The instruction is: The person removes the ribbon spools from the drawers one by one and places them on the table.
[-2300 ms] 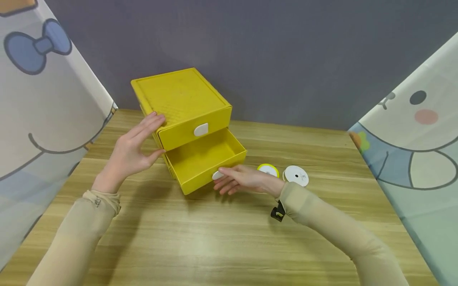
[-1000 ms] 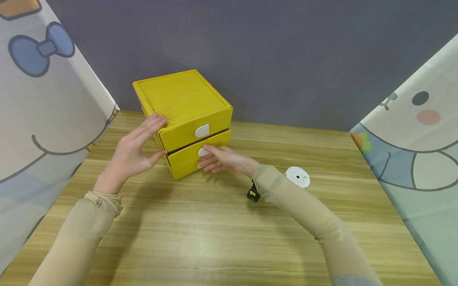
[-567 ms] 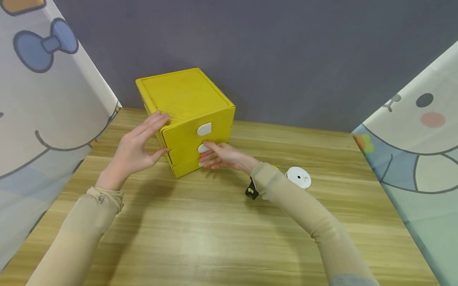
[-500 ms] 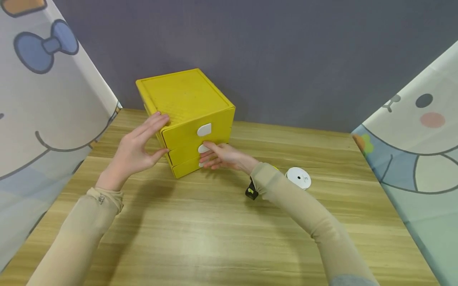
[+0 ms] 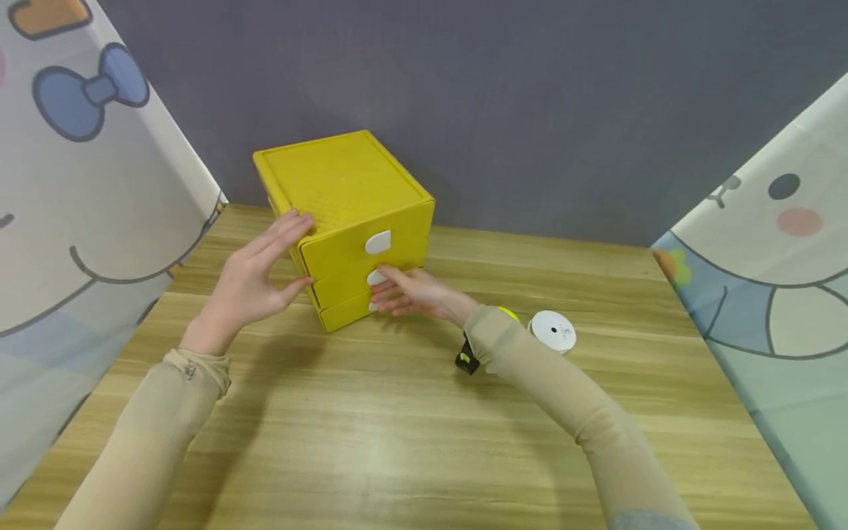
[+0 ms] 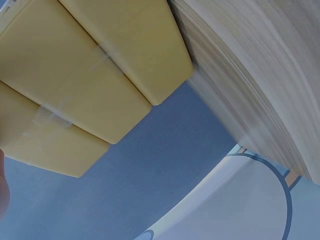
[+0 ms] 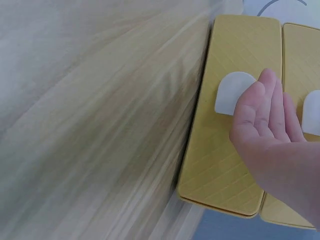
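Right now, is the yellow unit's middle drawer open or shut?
Shut: the front of the middle drawer sits flush below the top drawer in the head view, no gap showing.

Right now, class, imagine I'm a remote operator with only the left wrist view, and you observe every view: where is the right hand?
Observer: The right hand is at the middle handle on the front of the cabinet.
Operator: Is any drawer pulled out?
Observer: No, all three drawers look shut in the head view.
Operator: And what lies on the table to the right of the cabinet?
Observer: A white disc, for one, with a small dark hole in its middle.
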A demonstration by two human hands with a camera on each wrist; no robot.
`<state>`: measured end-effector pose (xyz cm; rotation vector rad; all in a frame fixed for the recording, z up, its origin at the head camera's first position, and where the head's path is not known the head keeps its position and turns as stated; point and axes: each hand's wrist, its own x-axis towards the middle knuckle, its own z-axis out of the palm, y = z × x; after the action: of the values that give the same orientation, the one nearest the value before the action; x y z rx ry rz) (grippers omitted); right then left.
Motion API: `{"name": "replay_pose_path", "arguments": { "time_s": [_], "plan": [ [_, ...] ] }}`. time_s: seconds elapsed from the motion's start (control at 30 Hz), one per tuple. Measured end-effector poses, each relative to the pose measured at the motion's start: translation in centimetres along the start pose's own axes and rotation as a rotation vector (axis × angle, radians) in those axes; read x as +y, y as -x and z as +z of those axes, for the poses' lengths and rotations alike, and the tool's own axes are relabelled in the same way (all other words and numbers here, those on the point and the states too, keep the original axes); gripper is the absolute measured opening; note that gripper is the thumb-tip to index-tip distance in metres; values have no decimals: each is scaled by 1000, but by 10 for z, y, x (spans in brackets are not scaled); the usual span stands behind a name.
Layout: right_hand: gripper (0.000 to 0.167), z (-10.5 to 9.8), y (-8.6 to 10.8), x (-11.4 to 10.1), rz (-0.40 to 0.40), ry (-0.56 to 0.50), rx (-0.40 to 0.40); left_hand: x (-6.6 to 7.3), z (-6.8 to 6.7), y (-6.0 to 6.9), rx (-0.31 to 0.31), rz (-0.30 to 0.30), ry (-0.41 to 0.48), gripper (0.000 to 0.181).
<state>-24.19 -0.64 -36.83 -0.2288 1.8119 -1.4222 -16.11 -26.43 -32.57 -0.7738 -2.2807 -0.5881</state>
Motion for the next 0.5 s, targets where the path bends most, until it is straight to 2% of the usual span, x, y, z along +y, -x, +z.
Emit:
{"name": "replay_pose_path", "arguments": {
  "time_s": [0.27, 0.5],
  "plan": [
    [56, -5, 1, 13, 76, 26, 50, -1, 1, -5, 18, 14, -4, 81],
    [59, 0, -4, 20, 151, 8, 66, -3, 2, -6, 47, 36, 0, 85]
  ]
}}
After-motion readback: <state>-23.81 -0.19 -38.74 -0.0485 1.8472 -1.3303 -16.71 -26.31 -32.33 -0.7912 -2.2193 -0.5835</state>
